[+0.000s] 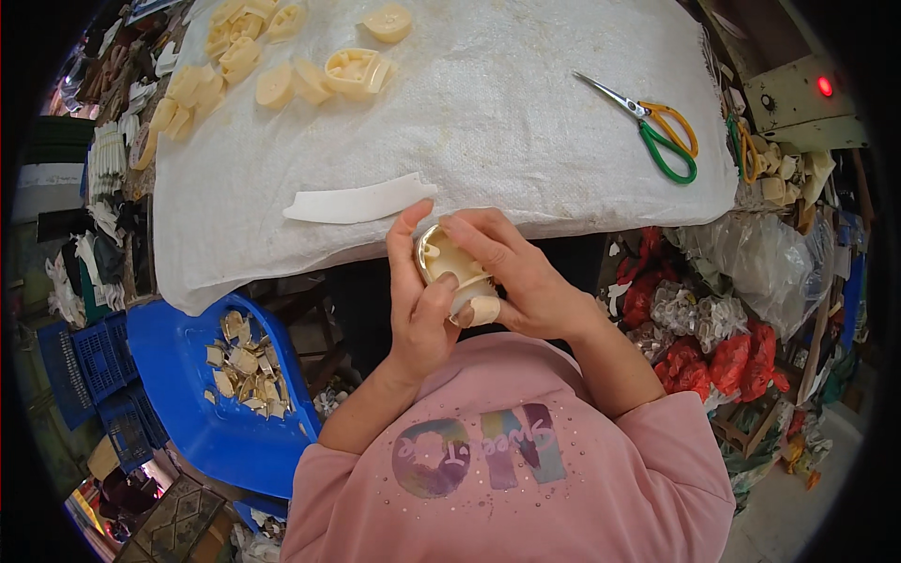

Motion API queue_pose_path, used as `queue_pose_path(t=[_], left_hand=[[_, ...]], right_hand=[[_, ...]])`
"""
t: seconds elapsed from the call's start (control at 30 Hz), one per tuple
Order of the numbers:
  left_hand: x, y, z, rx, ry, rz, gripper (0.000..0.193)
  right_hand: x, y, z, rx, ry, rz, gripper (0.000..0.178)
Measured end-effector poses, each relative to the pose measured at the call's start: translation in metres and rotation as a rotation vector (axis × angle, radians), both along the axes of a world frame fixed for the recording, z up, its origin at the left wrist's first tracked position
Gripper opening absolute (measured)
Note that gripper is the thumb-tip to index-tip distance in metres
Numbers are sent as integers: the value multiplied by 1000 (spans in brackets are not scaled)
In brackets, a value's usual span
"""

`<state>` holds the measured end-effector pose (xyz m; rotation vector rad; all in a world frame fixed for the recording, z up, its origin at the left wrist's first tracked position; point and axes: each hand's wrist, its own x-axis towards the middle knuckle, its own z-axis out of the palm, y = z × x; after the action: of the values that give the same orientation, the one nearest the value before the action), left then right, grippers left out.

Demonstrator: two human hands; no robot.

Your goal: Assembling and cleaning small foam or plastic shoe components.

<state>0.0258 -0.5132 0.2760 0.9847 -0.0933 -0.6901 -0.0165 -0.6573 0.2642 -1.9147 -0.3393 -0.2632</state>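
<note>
Close to my body, just off the front edge of the covered table, both hands hold one hollow cream plastic piece [454, 257] with a shiny gold rim. It looks like a shoe heel. My left hand [418, 305] grips its left side, with the index finger stretched up along the rim. Around its right side and top curl the fingers of my right hand [516, 272]. A beige wrapped tip shows at the piece's lower end. Beyond my left fingertips, a curved white strip [361, 200] lies flat on the white woven cover [488, 122].
Several cream heel-shaped pieces [274, 86] lie at the table's far left. Scissors [648, 117] with green and orange handles rest at the right. A blue chair [188, 413] on the left holds gold-and-cream pieces [246, 361]. Red and clear plastic bags [732, 361] crowd the right side.
</note>
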Motion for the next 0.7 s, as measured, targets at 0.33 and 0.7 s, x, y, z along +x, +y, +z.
queue_pose_path(t=[0.33, 0.7], left_hand=[[10, -2, -10, -122, 43, -49, 55], [17, 3, -2, 496, -904, -55, 85]], right_hand=[[-3, 3, 3, 156, 111, -23, 64], [5, -6, 19, 605, 289, -220, 31]])
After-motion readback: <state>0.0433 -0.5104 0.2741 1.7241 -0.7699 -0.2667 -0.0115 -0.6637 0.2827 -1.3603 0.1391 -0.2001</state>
